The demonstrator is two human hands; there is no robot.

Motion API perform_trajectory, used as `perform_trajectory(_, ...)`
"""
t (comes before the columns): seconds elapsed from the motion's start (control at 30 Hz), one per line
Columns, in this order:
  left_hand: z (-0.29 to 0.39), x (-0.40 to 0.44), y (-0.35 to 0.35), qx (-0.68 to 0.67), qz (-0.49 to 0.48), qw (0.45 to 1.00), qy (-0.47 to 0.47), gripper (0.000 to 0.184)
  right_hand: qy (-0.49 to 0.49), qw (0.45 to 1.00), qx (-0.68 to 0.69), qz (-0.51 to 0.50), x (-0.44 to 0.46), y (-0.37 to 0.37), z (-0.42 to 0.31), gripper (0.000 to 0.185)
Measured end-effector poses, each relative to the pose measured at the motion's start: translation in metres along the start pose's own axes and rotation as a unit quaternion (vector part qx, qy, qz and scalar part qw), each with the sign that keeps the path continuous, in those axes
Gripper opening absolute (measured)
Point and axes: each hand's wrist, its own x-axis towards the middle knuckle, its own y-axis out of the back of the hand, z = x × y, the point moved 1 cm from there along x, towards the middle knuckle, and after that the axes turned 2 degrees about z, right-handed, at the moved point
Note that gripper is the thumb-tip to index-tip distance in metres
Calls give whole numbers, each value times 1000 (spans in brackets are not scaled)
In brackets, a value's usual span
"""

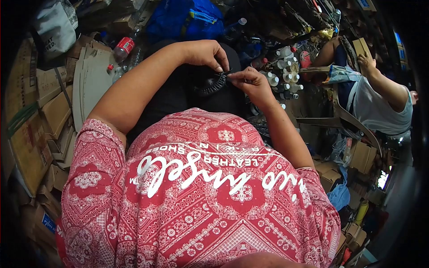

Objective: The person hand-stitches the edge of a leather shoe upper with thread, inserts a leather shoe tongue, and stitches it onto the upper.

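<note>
Over my black-clad lap lies a small black curved piece with a ridged edge, perhaps part of a shoe upper [214, 85]; its exact kind is hard to make out against the dark cloth. My left hand [203, 53] bends down from above, thumb and forefinger pinched at the piece's upper edge. From the right, my right hand [254, 85] pinches the same edge, its fingertips close to those of the left. Whether a thread or fine tool is between the fingers is too small to tell.
Several white-capped bottles [286, 71] stand right of my knees. A red-labelled bottle [124, 48] lies at the left, near stacked cardboard [56, 107]. A blue bag [183, 20] sits ahead. At the right, another person [380, 105] sits by a chair, holding a tan piece [363, 47].
</note>
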Motion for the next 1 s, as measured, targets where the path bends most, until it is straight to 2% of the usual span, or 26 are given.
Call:
perform_trajectory(0.17, 7, 1, 0, 25, -24, 999, 36, 25, 77, 994, -76, 12, 13, -5, -18, 13)
perform_trajectory(0.23, 4, -5, -6, 74, 84, 994, -14, 31, 102, 988, -115, 11, 12, 0, -24, 12)
perform_trajectory(0.27, -3, -10, -7, 74, 83, 994, -13, 31, 89, 990, -111, 1, 10, 4, -24, 14)
perform_trajectory(0.33, -10, -25, -7, 215, 202, 947, -129, 38, 73, 992, -105, -7, 4, 8, -28, 16)
perform_trajectory(0.37, -12, -33, -11, 213, 199, 948, -127, 38, 63, 991, -116, -4, 1, 9, -30, 16)
perform_trajectory(0.43, 2, -58, -24, 138, 295, 945, -24, 37, 54, 991, -125, -3, -4, 7, -31, 17)
perform_trajectory(0.53, 11, -74, -46, 108, 318, 941, -45, 33, 81, 976, -202, 6, -12, 1, -30, 20)
perform_trajectory(0.57, 12, -76, -51, 147, 333, 929, -69, 24, 117, 960, -253, 28, -16, -3, -31, 23)
perform_trajectory(0.6, 10, -76, -54, 147, 333, 929, -69, 24, 152, 939, -303, 49, -19, -5, -31, 26)
perform_trajectory(0.67, 3, -78, -60, 292, 343, 891, -54, 19, 133, 944, -299, 35, -21, -4, -29, 31)
perform_trajectory(0.73, 1, -73, -59, 319, 360, 875, -52, 16, 6, 983, -182, -15, -17, 2, -26, 32)
perform_trajectory(0.77, 3, -70, -57, 295, 379, 875, -49, 17, 5, 983, -183, -14, -15, 6, -23, 32)
perform_trajectory(0.83, 4, -64, -52, 270, 399, 875, -47, 17, -16, 994, -91, -62, -9, 14, -18, 29)
perform_trajectory(0.9, 1, -58, -47, 111, 357, 925, -72, 20, -20, 995, -53, -76, -2, 17, -10, 27)
perform_trajectory(1.0, -6, -54, -46, 142, 326, 931, -77, 22, -33, 995, -3, -98, 6, 17, -6, 26)
